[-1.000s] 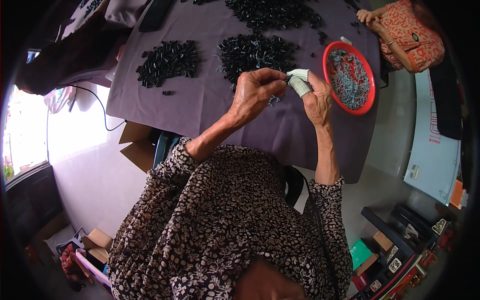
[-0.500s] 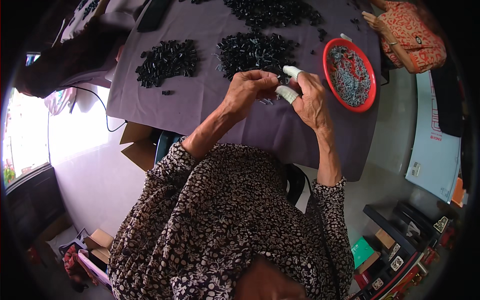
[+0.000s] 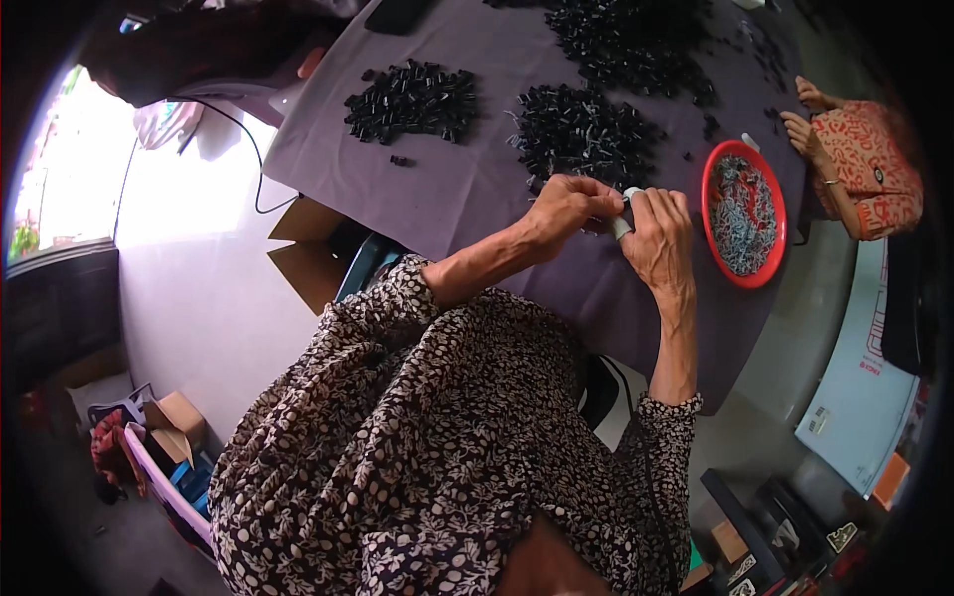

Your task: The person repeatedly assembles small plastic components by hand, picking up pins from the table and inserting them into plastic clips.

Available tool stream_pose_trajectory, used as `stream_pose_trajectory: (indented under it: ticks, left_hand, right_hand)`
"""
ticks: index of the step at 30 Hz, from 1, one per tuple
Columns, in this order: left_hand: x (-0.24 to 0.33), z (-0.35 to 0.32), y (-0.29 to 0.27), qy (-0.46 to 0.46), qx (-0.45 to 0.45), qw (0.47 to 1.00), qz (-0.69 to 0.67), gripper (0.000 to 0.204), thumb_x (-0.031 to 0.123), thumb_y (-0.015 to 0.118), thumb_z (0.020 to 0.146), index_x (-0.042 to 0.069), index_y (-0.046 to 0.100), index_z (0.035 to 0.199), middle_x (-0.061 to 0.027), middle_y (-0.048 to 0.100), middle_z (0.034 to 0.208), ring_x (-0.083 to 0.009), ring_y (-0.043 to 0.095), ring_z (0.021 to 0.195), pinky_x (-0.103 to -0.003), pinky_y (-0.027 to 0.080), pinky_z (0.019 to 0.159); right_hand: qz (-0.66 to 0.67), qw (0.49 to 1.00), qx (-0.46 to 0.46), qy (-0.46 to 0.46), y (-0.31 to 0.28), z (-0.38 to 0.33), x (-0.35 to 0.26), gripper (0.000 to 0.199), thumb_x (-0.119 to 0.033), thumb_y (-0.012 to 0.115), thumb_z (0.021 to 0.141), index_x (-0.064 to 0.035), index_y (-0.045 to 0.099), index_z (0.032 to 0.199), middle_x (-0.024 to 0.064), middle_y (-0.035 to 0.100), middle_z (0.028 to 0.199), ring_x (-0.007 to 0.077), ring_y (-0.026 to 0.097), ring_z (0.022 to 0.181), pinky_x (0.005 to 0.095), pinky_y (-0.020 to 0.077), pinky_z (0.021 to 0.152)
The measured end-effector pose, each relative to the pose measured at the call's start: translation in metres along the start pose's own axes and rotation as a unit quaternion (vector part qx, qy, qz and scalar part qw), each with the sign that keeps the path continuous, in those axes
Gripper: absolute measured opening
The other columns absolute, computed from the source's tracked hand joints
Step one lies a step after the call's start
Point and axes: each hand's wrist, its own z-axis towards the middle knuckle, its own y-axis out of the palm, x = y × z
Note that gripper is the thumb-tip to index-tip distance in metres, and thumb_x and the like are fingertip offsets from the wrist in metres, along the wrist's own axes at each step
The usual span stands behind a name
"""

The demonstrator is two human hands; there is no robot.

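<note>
My left hand (image 3: 568, 214) and my right hand (image 3: 660, 238) meet fingertip to fingertip above the near part of the table. White covers wrap the thumb and forefinger of the right hand. Both hands are closed in a pinch around a small black piece (image 3: 626, 208), mostly hidden by the fingers. Just beyond them lies a pile of small black plastic pieces (image 3: 576, 129), with thin grey pins among them. To the right of my right hand stands a red bowl (image 3: 709, 214) holding many thin grey pins (image 3: 745, 219).
Another pile of black pieces (image 3: 417, 102) lies to the left, and a larger heap (image 3: 636, 40) farther back. A purple-grey cloth (image 3: 427, 199) covers the table. Across the right edge sits a person in an orange patterned top (image 3: 865, 164). An open cardboard box (image 3: 308, 253) stands at lower left.
My view has turned, so table and hands appear farther right and lower. The covered fingers of my right hand, spread before, have closed in against the left fingertips.
</note>
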Motion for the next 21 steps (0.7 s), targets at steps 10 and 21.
stream_pose_trajectory:
  ticks: [10,21]
  left_hand:
    - [0.005,-0.012,0.0,0.007,-0.029,0.986,0.163,0.019,0.015,0.061,0.081,-0.002,0.064,0.089,-0.0066,0.063,0.079,-0.0119,0.058,0.073,-0.026,0.047,0.069]
    - [0.002,-0.028,-0.007,-0.014,-0.058,0.979,0.195,0.019,0.012,0.057,0.081,-0.004,0.064,0.087,-0.0066,0.062,0.076,-0.0109,0.057,0.072,-0.025,0.045,0.068]
  right_hand:
    - [0.046,0.999,0.005,-0.027,0.006,-0.012,-0.004,0.017,-0.015,0.06,0.071,-0.0047,0.048,0.068,0.0078,0.049,0.065,0.0233,0.049,0.064,0.0355,0.0368,0.064]
    - [0.038,0.999,0.005,0.003,0.012,-0.026,-0.021,0.008,-0.002,0.053,0.064,-0.0055,0.046,0.064,0.0081,0.047,0.062,0.0243,0.048,0.062,0.0357,0.0354,0.061]
